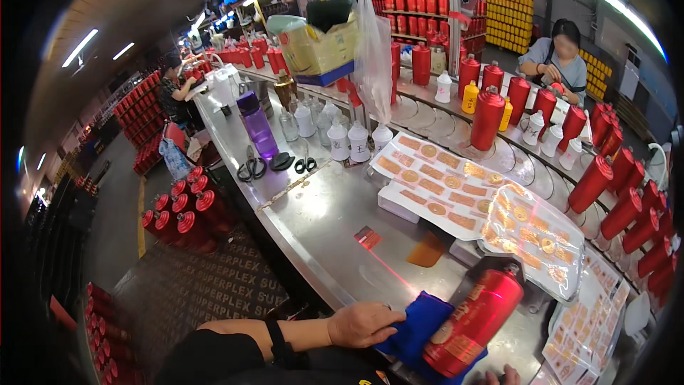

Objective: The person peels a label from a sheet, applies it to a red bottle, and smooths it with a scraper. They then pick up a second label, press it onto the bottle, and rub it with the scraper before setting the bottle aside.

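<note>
The person's left forearm enters from the lower edge and is bare from the elbow down, with a dark, black-looking sleeve bunched above it. A black band, like a watch strap or wristband, wraps the wrist just behind the left hand [365, 324]; its face cannot be made out. The hand itself is bare, with no glove or ring to be seen. Of the right hand [503, 376] only a few bare fingertips show at the bottom edge; its wrist and sleeve are out of view.

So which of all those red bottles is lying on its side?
The glossy red bottle on the blue cloth beside the left hand; the other red bottles stand upright.
</note>
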The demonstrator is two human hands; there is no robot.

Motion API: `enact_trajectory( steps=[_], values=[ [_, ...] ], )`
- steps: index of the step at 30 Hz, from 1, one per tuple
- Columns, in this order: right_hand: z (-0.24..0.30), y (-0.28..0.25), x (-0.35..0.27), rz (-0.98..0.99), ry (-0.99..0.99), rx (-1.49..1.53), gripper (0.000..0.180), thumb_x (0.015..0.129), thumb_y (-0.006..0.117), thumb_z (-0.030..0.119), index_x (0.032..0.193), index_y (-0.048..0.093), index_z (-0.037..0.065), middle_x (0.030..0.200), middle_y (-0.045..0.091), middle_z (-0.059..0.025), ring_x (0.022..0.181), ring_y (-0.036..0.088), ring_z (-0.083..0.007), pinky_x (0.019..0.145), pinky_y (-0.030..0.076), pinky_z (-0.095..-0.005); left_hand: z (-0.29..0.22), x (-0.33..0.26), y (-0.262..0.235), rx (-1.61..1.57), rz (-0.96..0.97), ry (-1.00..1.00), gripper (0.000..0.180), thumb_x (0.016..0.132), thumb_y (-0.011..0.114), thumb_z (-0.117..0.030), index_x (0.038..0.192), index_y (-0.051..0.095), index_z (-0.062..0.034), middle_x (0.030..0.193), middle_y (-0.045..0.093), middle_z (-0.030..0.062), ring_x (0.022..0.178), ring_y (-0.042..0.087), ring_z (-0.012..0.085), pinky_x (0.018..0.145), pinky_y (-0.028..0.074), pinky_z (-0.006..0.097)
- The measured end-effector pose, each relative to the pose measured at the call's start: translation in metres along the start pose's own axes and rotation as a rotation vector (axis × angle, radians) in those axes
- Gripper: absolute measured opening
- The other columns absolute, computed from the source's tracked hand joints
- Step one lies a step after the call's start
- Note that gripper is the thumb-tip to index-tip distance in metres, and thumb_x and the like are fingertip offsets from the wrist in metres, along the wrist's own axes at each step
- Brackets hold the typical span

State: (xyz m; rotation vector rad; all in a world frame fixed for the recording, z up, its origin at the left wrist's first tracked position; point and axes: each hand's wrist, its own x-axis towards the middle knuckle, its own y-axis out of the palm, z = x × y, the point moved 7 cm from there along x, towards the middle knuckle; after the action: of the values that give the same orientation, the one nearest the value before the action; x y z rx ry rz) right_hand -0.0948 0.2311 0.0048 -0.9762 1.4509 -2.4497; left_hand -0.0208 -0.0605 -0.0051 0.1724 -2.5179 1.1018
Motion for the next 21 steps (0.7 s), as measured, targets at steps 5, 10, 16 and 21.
enact_trajectory(
  steps=[5,10,16,21],
  values=[
    [-0.006,-0.003,-0.002,-0.009,-0.108,0.137,0.023,0.088,0.061,0.013,0.108,0.065,0.005,0.120,0.054,-0.0217,0.111,0.048,-0.0395,0.094,0.040,-0.0485,-0.004,0.002,0.003,0.224,-0.070,-0.049,0.031,0.084,0.066,-0.015,0.114,0.061,-0.0054,0.086,0.063,0.0132,0.076,0.061,0.0320,0.070,0.051,0.039],
    [-0.013,-0.001,-0.009,0.019,-0.098,0.239,0.021,0.088,0.060,0.010,0.107,0.065,0.003,0.123,0.051,-0.0225,0.112,0.047,-0.0395,0.096,0.038,-0.0476,-0.003,0.004,0.010,0.300,-0.107,-0.050,0.028,0.089,0.062,-0.020,0.113,0.059,-0.0058,0.089,0.061,0.0130,0.081,0.060,0.0310,0.073,0.050,0.038],
    [-0.009,-0.008,-0.014,-0.049,-0.133,0.284,0.018,0.090,0.060,0.010,0.105,0.064,0.000,0.124,0.052,-0.0239,0.113,0.047,-0.0395,0.095,0.039,-0.0471,-0.009,0.000,0.012,0.250,-0.121,0.008,0.027,0.090,0.060,-0.022,0.111,0.057,-0.0045,0.093,0.061,0.0139,0.085,0.060,0.0313,0.075,0.050,0.039],
    [-0.026,0.003,-0.027,-0.121,-0.026,0.329,0.029,0.090,0.062,0.013,0.115,0.060,-0.001,0.130,0.048,-0.0235,0.121,0.045,-0.0390,0.101,0.037,-0.0475,-0.006,0.000,0.012,0.221,-0.100,0.021,0.029,0.087,0.062,-0.021,0.111,0.059,-0.0050,0.090,0.062,0.0143,0.083,0.060,0.0314,0.075,0.050,0.039]
  ],
)
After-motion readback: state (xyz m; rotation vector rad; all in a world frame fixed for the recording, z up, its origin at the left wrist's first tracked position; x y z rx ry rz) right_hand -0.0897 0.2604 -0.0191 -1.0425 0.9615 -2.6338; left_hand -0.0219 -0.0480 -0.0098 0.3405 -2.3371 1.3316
